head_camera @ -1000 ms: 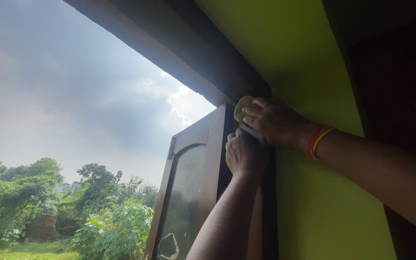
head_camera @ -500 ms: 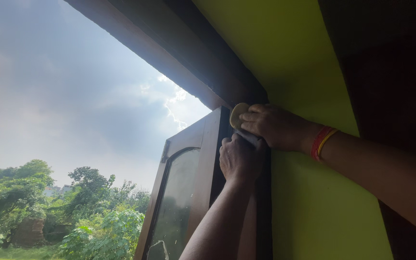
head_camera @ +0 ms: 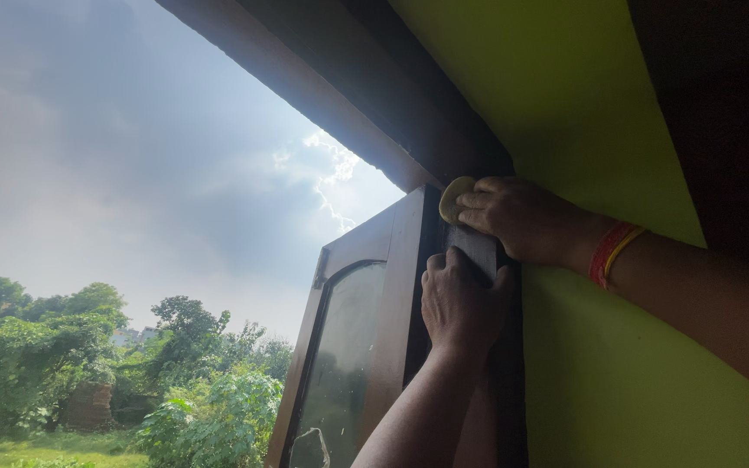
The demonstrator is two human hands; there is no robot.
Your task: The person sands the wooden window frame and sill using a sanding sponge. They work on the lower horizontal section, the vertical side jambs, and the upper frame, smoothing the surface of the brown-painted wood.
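Hands press yellow sponge against window frame.

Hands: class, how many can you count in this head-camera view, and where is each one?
2. The left hand presses on the dark window frame below; the right hand sits above it at the frame's top corner, holding a yellow pad.

Open sky left of shutter; frame blocks above
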